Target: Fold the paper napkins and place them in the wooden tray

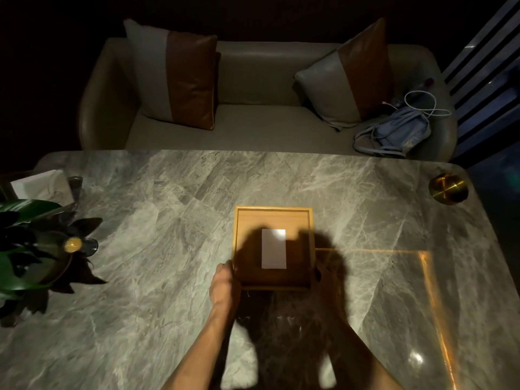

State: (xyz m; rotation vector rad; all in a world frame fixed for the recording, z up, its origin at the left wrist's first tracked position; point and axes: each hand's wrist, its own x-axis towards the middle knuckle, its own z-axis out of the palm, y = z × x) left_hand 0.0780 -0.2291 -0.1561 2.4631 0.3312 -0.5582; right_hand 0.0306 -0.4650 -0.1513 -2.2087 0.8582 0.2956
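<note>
A square wooden tray (pixel 273 211) rests on the grey marble table, near its middle. Inside it lies a white paper napkin (pixel 273 249), folded into a narrow upright rectangle and lying flat. My left hand (pixel 225 285) grips the tray's near left corner. My right hand (pixel 326 277) holds the near right corner; it sits in deep shadow and its fingers are hard to make out. A shadow covers the near half of the tray.
A potted plant (pixel 25 249) stands at the table's left edge, with a white tissue box (pixel 42 184) behind it. A round brass object (pixel 448 188) sits at the far right corner. Beyond the table is a sofa with two cushions and a blue bag (pixel 399 133).
</note>
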